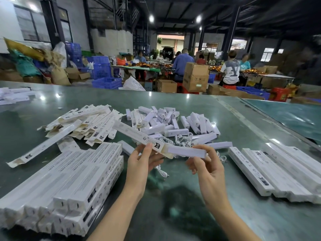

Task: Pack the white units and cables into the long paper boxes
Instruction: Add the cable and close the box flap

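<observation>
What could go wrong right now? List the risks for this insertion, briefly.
1. The white unit is only partly inside the long paper box; the box's open flap at the mouth could catch or crease if the right hand pushes off-line.
2. The left hand grips the box near its mouth only, so the far end hangs unsupported and may swing into the pile of loose units.
3. A cable lies under the hands and could be left out.
</observation>
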`<state>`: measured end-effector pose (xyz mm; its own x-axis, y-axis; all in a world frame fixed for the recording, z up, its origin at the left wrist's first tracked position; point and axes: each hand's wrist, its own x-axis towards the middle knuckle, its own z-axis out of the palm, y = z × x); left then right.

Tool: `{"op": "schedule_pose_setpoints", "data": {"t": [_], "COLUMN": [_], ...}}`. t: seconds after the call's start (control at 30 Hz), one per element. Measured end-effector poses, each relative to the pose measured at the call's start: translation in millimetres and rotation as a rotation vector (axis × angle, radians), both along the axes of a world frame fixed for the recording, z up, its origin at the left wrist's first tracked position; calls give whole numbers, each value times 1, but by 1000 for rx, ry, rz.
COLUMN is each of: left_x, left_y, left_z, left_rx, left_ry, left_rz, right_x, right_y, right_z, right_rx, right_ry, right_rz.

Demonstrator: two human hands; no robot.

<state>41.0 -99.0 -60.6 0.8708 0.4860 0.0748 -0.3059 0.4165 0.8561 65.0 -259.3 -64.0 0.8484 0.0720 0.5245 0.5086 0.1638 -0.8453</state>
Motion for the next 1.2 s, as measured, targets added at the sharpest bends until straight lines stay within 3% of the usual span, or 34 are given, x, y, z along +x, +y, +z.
{"op": "schedule_pose_setpoints", "data": {"t": [0.27, 0.47, 0.63, 0.97, 1.2], "left_x": [-3, -6, -4, -6, -7], "left_y": [-5, -15, -13, -19, -16], "left_z": [7, 6, 5, 4, 3], "left_rx": [-140, -127, -159, -69, -48], "left_ry": [-15, -8, -6, 8, -14], "left_rz": [-108, -244, -233, -324, -362], "right_x": [-7, -12, -13, -8, -10], "right_y": [0, 7, 7, 5, 5], "right_z": [2, 2, 1, -1, -2], "right_rx": [-157, -300, -212, -370, -552], "right_ry": [-75, -164, -176, -342, -273], "right_rz": [-52, -53, -177, -336, -281]}}
